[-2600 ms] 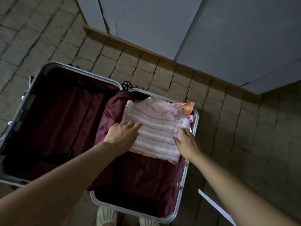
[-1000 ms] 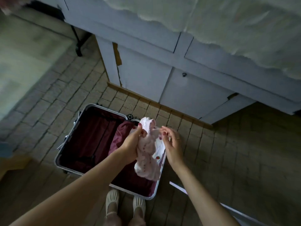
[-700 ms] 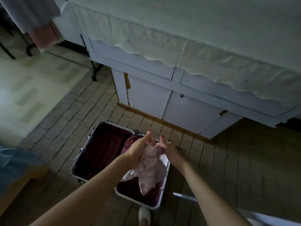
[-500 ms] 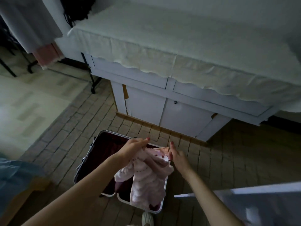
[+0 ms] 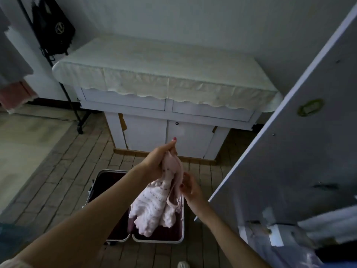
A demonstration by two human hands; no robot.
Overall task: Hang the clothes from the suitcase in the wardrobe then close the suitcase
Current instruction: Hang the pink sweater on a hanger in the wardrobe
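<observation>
A pink striped knit garment [image 5: 154, 206] hangs in the air above the open suitcase [image 5: 108, 176], which lies on the brick floor with its dark red lining showing. My left hand [image 5: 156, 161] grips the garment's top edge and holds it up. Lower down and to the right, my right hand [image 5: 190, 187] pinches the garment's side edge. The wardrobe's pale door [image 5: 293, 142] stands open at the right. What the wardrobe holds is hidden from view.
A white cabinet [image 5: 168, 113] with a cream cloth on top stands against the wall behind the suitcase. At the far left a black clothes rack [image 5: 71, 105] carries a black bag [image 5: 55, 29] and hanging clothes [image 5: 13, 74]. My shoe [image 5: 183, 265] shows at the bottom edge.
Both hands have lifted the pink garment out of the suitcase and raised it higher. My view has tilted up, and the wardrobe door now fills the right side.
</observation>
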